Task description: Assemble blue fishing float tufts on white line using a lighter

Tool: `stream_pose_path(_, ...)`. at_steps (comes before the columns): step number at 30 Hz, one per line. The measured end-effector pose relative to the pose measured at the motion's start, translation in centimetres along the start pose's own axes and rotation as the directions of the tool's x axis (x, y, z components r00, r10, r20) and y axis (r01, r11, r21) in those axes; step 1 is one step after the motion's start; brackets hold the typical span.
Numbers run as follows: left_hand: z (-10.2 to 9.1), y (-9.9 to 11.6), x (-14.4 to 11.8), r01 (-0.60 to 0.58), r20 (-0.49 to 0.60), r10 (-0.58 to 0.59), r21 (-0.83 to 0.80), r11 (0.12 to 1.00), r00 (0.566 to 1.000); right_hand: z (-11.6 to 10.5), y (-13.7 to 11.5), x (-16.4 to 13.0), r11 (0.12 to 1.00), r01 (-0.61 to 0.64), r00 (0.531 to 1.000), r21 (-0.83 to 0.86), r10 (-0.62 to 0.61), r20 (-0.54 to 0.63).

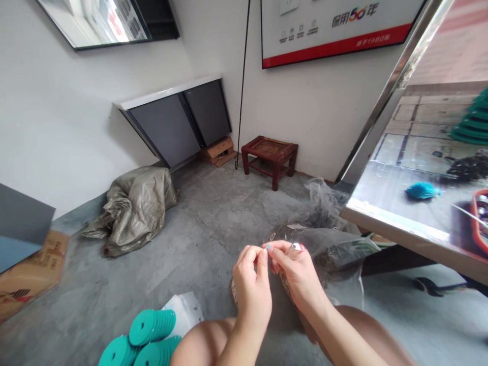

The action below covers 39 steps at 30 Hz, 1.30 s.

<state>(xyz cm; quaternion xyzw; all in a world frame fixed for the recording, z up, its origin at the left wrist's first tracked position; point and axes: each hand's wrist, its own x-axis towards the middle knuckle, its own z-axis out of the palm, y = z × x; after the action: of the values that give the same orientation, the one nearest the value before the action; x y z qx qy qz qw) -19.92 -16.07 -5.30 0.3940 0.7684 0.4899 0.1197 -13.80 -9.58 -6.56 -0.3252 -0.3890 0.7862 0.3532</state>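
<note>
My left hand (251,282) and my right hand (295,269) meet above my knees, fingertips pinched together on a very small thing (268,247) that is too tiny to name. The fingers of both hands are curled closed around it. Just beyond the hands lies a crumpled clear plastic bag (324,244) on the floor. Stacks of teal discs (150,328) lie at my lower left, beside a white sheet (185,310).
A grey sack (133,208) is heaped by the left wall. A small dark red stool (270,155) stands at the back, near grey cabinets (179,122). A glass door (419,152) with a metal frame is on the right. Cardboard (30,274) lies at far left.
</note>
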Motion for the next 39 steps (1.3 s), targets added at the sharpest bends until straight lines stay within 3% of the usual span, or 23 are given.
stream_pose_path(4, 0.21, 0.06, -0.4, -0.24, 0.017, 0.248, 0.32, 0.916, 0.969, -0.09, 0.26, 0.32, 0.992, -0.066, 0.993, 0.108, 0.076, -0.091)
stream_pose_path(7, 0.47, 0.26, -0.64, -0.305, 0.071, 0.3, 0.345, 0.887, 0.951, -0.38, 0.39, 0.56, 0.972, -0.142, 0.978, 0.188, 0.167, -0.128)
stream_pose_path(9, 0.51, 0.34, -0.54, -0.224, 0.075, 0.213, 0.204, 0.953, 0.974, -0.51, 0.31, 0.57, 0.964, -0.161, 0.974, 0.211, 0.19, -0.123)
stream_pose_path(11, 0.43, 0.27, -0.24, -0.052, 0.087, 0.053, -0.005, 0.999, 0.995, -0.51, 0.15, 0.45, 0.952, -0.177, 0.977, 0.251, 0.2, -0.069)
stream_pose_path(14, 0.25, -0.05, 0.16, 0.114, 0.119, -0.093, -0.189, 0.975, 0.989, -0.36, 0.05, 0.18, 0.96, -0.164, 0.986, 0.228, 0.16, 0.036)
stream_pose_path(19, 0.22, -0.37, 0.09, 0.115, 0.074, -0.105, -0.161, 0.98, 0.992, -0.18, 0.35, 0.03, 0.995, -0.062, 0.998, 0.078, 0.059, 0.035)
stream_pose_path(31, 0.42, -0.59, 0.18, 0.104, 0.022, -0.102, -0.109, 0.989, 0.995, 0.0, 0.51, 0.12, 0.993, -0.076, 0.997, 0.088, 0.076, 0.009)
stream_pose_path(35, 0.43, -0.62, 0.07, 0.012, -0.003, -0.012, 0.028, 1.0, 1.0, 0.09, 0.46, 0.2, 0.995, -0.068, 0.998, 0.078, 0.068, -0.009)
stream_pose_path(39, 0.41, -0.52, -0.17, -0.235, 0.005, 0.253, 0.383, 0.893, 0.967, 0.1, 0.59, 0.27, 0.996, -0.04, 0.994, 0.077, 0.047, -0.096)
